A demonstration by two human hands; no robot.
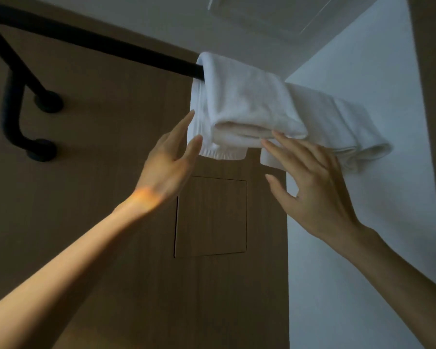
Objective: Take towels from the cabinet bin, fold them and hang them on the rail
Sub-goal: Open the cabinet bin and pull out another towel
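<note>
Over the black rail [116, 47], two folded white towels [247, 107] hang side by side. Left hand [169, 162], fingers spread, touches the near towel's left edge; right hand [310, 182], open, fingertips under its lower fold.

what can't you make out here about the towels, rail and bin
Head view only:
- Rail: right stretch covered by the towels; left end cut off by the frame.
- Towel count: folds overlap, unclear.
- Bin: not in view.
- Left hand, right hand: open at the hems; contact unclear.
</note>
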